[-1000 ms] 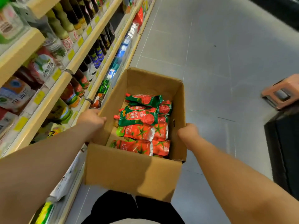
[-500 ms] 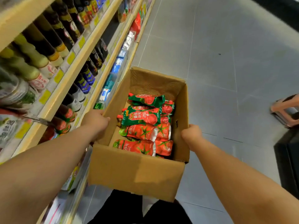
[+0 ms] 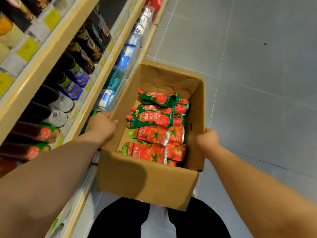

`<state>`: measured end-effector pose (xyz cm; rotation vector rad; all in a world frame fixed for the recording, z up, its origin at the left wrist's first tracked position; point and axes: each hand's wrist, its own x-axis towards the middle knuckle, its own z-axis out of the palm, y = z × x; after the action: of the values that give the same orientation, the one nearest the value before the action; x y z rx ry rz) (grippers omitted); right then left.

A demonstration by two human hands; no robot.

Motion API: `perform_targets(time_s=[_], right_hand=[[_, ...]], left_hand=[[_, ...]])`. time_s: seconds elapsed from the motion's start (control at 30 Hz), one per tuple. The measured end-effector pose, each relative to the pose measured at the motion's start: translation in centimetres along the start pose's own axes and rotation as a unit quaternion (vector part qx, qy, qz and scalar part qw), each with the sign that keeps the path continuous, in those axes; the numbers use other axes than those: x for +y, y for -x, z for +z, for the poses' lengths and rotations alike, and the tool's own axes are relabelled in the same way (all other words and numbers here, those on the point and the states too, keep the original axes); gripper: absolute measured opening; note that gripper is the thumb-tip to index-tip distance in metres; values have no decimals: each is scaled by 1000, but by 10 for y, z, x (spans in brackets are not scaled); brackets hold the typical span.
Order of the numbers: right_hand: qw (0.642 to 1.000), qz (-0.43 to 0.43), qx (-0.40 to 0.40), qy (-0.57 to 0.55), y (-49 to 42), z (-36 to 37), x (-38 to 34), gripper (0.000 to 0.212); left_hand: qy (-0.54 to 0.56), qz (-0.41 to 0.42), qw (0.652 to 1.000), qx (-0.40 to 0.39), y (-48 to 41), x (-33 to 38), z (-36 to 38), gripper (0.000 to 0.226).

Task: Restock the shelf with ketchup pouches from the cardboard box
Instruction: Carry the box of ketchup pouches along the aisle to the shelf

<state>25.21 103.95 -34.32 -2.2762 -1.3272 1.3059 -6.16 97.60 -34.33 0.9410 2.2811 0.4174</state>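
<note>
An open cardboard box [image 3: 147, 182] is carried in front of me above the floor. Several red and green ketchup pouches [image 3: 154, 119] lie stacked inside it, toward the near end. My left hand [image 3: 101, 126] grips the box's left wall, fingers curled over the rim. My right hand [image 3: 207, 138] grips the right wall the same way. The shelf unit [image 3: 56, 54] runs along my left, its wooden rails close to the box's left side.
The shelves hold dark sauce bottles [image 3: 85, 47], tomato-labelled bottles [image 3: 39, 134] and blue and white packets [image 3: 125, 55] lower down. Grey tiled floor [image 3: 257, 66] stretches to the right. My dark trousers [image 3: 120, 220] show below the box.
I have moved forward along the aisle with the box; the shelf goods slid back past me. The pink stool and dark object at the right left the view. Both hands kept their grip.
</note>
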Motion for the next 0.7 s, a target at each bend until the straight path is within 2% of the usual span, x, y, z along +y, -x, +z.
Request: perform_targets(time_s=[0.2,0.37,0.57,0.7], right_hand=[[1000,-25,-11,0,-99,67,48,9],[999,-44,6,-10,-171,133,97,4],[998,-64,19,-3,-231,196,132,2],[996,-80,34,1,-245,231,141,3]], left_hand=[[-26,-9,999,22,-67,-46,91,33],[-41,-4,999,34,-127,-94,167,28],[-45,-8,998,43,-184,-139,227,32],[-51,-16,998,35,-206,-162,238,36]])
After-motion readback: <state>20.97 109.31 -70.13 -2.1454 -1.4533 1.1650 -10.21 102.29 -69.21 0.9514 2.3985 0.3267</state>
